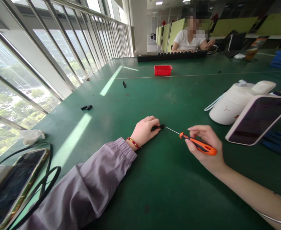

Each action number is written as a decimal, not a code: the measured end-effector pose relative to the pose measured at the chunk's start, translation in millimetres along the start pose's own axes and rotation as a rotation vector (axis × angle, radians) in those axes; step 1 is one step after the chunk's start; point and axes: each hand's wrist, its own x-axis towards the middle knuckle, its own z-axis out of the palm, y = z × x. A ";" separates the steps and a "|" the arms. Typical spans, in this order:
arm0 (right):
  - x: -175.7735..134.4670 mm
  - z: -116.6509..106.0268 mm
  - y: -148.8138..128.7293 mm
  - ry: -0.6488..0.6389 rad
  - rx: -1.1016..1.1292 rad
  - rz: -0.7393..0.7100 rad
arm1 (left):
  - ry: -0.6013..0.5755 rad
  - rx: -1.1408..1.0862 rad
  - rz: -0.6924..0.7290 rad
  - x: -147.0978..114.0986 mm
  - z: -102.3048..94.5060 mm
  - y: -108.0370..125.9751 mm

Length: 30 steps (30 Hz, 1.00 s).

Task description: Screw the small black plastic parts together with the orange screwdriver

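On the near side of the red box [163, 72], the left hand [145, 129] pinches a black part [162, 126], fingers closed; the right hand [210, 140] curls loosely round a screwdriver [201, 146], tip apparently meeting it! Looks like screwdriver work, calling next for steady alignment.

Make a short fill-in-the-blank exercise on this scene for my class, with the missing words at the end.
1. The right hand holds a thin metal-shafted screwdriver whose handle is black and ____.
2. The left hand pinches a small piece whose colour is ____.
3. The small rectangular basket, coloured ____, stands on the flat green table.

Missing words: orange; black; red.
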 end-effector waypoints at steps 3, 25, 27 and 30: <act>0.0 -0.9 -1.8 -0.044 -0.016 0.049 | 0.002 -0.005 -0.001 -0.1 0.0 0.1; 0.7 1.8 -7.2 0.012 -0.010 0.035 | -0.024 0.007 -0.012 -0.3 0.5 -0.1; 0.9 2.5 -5.4 0.052 -0.030 0.025 | -0.026 0.008 -0.010 -0.4 0.5 0.0; 1.8 2.1 -3.1 0.040 -0.078 -0.009 | -0.028 0.016 -0.009 -0.4 0.3 0.4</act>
